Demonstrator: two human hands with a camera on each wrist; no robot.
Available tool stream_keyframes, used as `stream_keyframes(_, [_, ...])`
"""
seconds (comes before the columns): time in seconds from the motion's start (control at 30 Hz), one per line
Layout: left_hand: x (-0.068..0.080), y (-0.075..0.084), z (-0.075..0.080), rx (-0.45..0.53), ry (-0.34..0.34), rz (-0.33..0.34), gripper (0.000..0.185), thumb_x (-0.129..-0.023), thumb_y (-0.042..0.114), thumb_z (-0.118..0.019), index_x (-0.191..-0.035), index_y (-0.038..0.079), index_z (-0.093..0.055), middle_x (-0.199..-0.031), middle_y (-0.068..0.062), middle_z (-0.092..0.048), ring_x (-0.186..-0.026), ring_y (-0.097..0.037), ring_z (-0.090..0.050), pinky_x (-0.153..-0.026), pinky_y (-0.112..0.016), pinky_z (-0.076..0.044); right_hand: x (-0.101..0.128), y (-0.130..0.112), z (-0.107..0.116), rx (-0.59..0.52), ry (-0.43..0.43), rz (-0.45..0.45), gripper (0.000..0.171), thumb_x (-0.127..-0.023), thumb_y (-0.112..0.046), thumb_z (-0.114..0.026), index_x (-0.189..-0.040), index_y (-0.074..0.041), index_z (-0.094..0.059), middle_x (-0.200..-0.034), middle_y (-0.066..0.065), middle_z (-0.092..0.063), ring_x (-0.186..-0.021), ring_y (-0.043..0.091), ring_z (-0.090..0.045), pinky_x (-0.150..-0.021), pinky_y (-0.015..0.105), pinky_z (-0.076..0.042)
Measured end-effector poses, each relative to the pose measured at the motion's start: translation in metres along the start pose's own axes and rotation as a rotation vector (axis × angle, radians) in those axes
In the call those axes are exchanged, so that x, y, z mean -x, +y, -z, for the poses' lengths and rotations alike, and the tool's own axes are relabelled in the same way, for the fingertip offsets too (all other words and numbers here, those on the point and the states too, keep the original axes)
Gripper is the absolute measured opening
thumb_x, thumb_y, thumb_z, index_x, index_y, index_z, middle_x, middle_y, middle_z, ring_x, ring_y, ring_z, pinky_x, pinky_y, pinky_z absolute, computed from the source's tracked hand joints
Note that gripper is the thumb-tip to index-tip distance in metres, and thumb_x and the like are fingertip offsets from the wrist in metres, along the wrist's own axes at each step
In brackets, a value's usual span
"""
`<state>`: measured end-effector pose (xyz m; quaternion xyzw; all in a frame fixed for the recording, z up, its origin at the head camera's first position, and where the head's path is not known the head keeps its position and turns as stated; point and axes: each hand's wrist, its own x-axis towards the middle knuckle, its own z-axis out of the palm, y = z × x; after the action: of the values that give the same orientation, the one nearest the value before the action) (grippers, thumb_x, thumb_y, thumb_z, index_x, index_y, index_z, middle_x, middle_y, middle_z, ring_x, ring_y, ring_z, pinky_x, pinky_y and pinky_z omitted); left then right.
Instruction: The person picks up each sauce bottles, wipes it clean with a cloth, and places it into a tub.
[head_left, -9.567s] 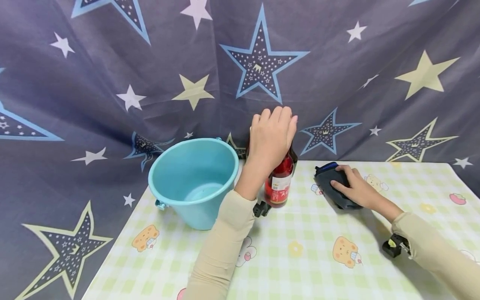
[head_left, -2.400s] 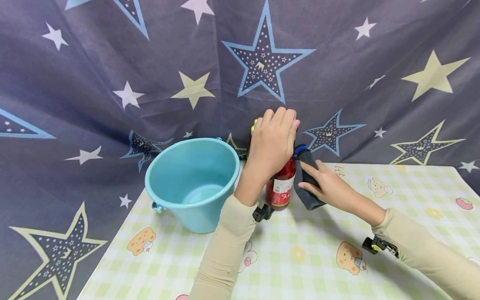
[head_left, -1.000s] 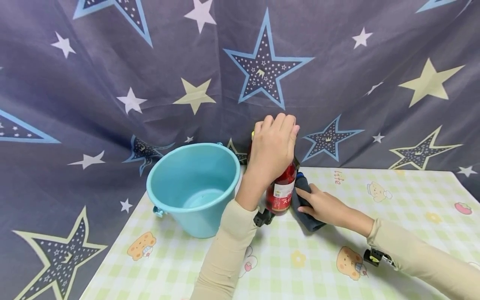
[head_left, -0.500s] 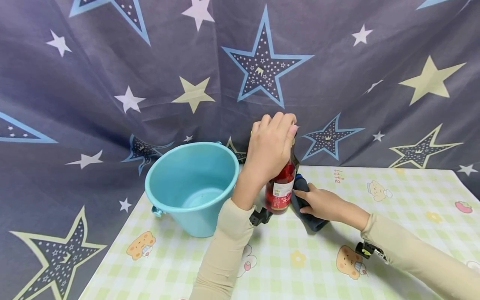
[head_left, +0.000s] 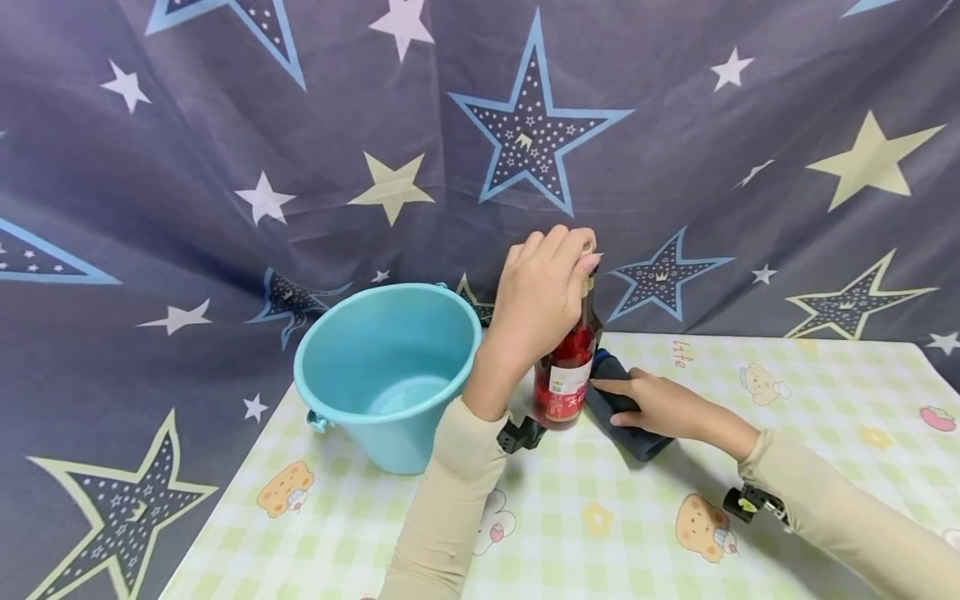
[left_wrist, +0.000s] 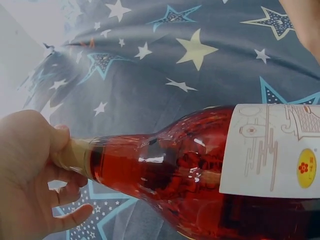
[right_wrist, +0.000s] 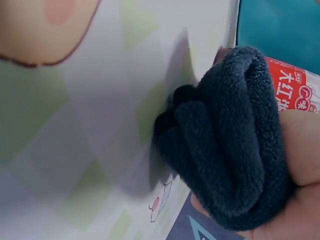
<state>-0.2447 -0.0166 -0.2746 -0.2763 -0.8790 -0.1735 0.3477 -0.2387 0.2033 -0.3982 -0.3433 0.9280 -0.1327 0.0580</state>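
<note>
On a checked tablecloth [head_left: 600, 492] beside a blue bucket [head_left: 386, 367], the left hand [head_left: 542, 300] clamps the red bottle's [head_left: 564, 379] neck, steadying it upright while the right hand [head_left: 660, 408] presses a gripped dark cloth [head_left: 626, 417] against its base.

A: Left hand [head_left: 542, 300] grips the top of the red bottle [head_left: 564, 379]; blue bucket [head_left: 386, 367] at its 9 o'clock.
B: Right hand [head_left: 660, 407] presses the dark cloth [head_left: 626, 408] against the bottle's base, 3 o'clock side.
</note>
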Motion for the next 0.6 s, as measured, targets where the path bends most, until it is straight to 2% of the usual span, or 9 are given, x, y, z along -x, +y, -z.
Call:
stream_keyframes(0.3, [0.000, 0.002, -0.001, -0.042, 0.024, 0.006, 0.031, -0.111, 0.035, -0.038, -0.117, 0.017, -0.062, -0.101, 0.000, -0.061, -0.085, -0.021, -0.051, -0.085, -0.036, -0.046, 0.004, 0.006, 0.021, 0.045, -0.030, 0.028, 0.044, -0.086, -0.012, -0.081, -0.130, -0.015, -0.072, -0.092, 0.009, -0.061, -0.065, 0.009, -0.044, -0.058, 0.024, -0.038])
stream_keyframes(0.4, [0.000, 0.002, -0.002, -0.037, 0.038, 0.006, 0.030, -0.111, 0.035, -0.039, -0.116, 0.016, -0.062, -0.100, 0.000, -0.061, -0.085, -0.022, -0.051, -0.084, -0.035, -0.046, 0.007, 0.007, 0.035, 0.054, -0.036, 0.049, 0.044, -0.086, -0.013, -0.082, -0.129, -0.016, -0.072, -0.090, 0.005, -0.061, -0.067, 0.008, -0.043, -0.060, 0.024, -0.037])
stream_keyframes(0.47, [0.000, 0.002, -0.002, -0.037, 0.053, 0.001, 0.030, -0.110, 0.034, -0.040, -0.115, 0.016, -0.063, -0.099, 0.000, -0.060, -0.084, -0.022, -0.050, -0.083, -0.035, -0.045, 0.009, 0.007, 0.047, 0.060, -0.029, 0.072, 0.045, -0.085, -0.013, -0.082, -0.129, -0.016, -0.072, -0.084, 0.002, -0.059, -0.067, 0.008, -0.040, -0.061, 0.024, -0.036])
stream_keyframes(0.6, [-0.001, 0.003, -0.004, -0.033, 0.073, -0.007, 0.028, -0.110, 0.033, -0.041, -0.114, 0.016, -0.063, -0.098, 0.000, -0.060, -0.083, -0.021, -0.049, -0.083, -0.034, -0.045, 0.015, 0.004, 0.073, 0.039, 0.034, 0.092, 0.046, -0.085, -0.013, -0.082, -0.130, -0.017, -0.072, -0.085, -0.001, -0.061, -0.071, 0.007, -0.041, -0.064, 0.024, -0.038])
